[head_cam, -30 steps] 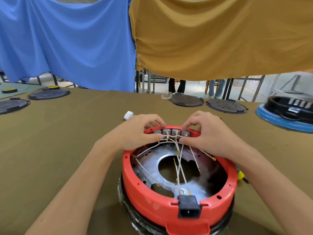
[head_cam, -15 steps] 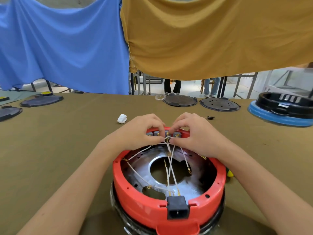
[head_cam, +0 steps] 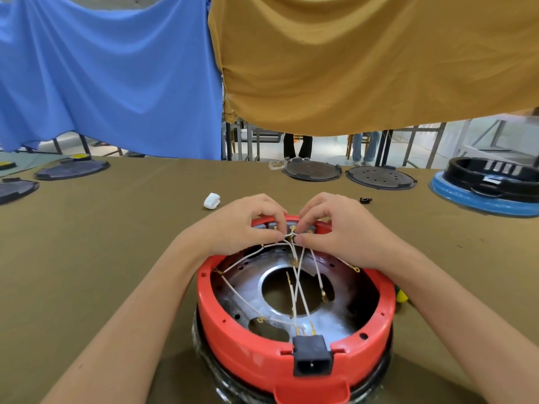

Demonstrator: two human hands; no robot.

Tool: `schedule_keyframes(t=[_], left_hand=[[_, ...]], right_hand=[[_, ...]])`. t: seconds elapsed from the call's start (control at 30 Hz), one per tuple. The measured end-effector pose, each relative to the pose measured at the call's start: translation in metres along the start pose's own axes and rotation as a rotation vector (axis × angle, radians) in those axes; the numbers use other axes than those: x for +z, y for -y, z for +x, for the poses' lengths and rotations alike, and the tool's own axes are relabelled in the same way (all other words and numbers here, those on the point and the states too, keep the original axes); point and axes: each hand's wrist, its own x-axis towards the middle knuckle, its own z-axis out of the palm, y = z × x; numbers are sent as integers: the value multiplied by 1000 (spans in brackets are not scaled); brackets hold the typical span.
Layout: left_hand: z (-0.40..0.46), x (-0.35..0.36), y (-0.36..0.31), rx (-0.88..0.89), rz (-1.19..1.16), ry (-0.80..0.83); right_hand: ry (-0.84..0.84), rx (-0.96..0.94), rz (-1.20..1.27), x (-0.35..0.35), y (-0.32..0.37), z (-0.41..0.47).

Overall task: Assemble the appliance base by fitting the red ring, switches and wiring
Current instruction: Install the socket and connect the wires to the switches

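A red ring (head_cam: 250, 351) sits on the round appliance base in front of me, over a shiny metal plate (head_cam: 250, 290) with a central hole. A black power socket (head_cam: 312, 355) is fitted in the ring's near wall. White wires (head_cam: 297, 284) with brass terminals cross the inside and run up to the switches (head_cam: 291, 228) at the ring's far wall, which my fingers mostly hide. My left hand (head_cam: 239, 225) and my right hand (head_cam: 338, 225) meet there, both pinching the wire ends at the switch terminals.
The table (head_cam: 102, 258) is covered in olive cloth. A small white part (head_cam: 212, 201) and a small black piece (head_cam: 365, 200) lie beyond the ring. Dark round covers (head_cam: 312, 171) stand at the back, another base on a blue ring (head_cam: 490, 185) far right. Blue and mustard cloths hang behind.
My hands have drawn closer together at the ring's far wall, now covering most of the switches, fingertips meeting on the wires. The view has shifted slightly.
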Motion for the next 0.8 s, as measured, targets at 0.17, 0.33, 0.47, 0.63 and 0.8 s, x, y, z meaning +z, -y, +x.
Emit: schedule_keyframes(t=[0.17,0.33,0.47,0.63,0.8], left_hand=[[0,0,0,-12,-8,8],[0,1,0,-26,8,-4],[0,0,0,-28,10,-7],[0,1,-2,-42,27,-22],[-2,2,-2,-23,60,-56]], right_hand=[[-9,7,-20,0,0,0],[6,14,-30,0,0,0],[10,22,-12,0,-3,2],[52,24,-36,-4,1,10],[58,-26,-126,0,6,16]])
